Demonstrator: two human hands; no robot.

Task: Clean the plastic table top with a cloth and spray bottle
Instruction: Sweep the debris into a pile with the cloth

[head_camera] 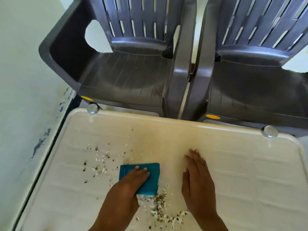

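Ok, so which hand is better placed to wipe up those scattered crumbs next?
Left. The left hand already presses flat on the blue cloth, with the scattered crumbs right beside it. The right hand lies bare on the table top, holding nothing.

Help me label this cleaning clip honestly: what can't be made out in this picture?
Head view:
- Spray bottle: nowhere in frame; its place is unknown.
- Blue cloth: its near left part is hidden under the left hand.
- Crumbs: too small and blurred to identify.
- Table top: near side cut off by the bottom edge.
- Yellow sticker on the chair: print too small to read.
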